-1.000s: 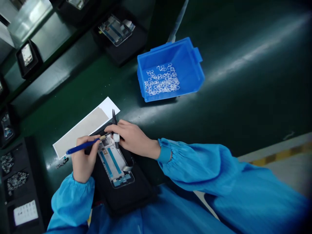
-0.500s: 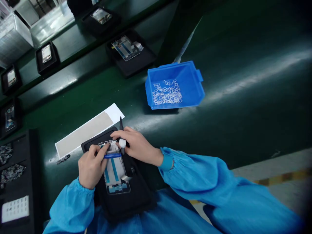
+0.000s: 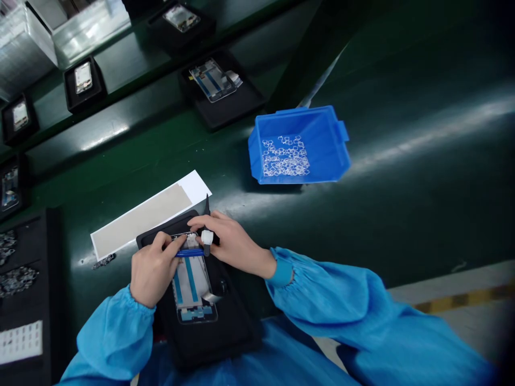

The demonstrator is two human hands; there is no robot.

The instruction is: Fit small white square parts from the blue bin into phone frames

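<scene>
Dark green tabletop point(image 3: 402, 225) gleams beyond a black tray point(image 3: 237, 335) bearing a pale, rectangular phone frame point(image 3: 188, 284) with two blue stripes; left fingers point(image 3: 174, 247) grip a blue tool point(image 3: 191, 253) across it, right fingers point(image 3: 202, 221) black tweezers point(image 3: 207, 205).

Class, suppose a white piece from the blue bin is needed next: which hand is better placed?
Probably the right hand: it is nearer the blue bin and holds black tweezers, while the left hand holds a blue tool over the phone frame.

Tweezers point(image 3: 207, 205) in right hand point(image 3: 237, 242); bin point(image 3: 328, 147) beyond
</scene>
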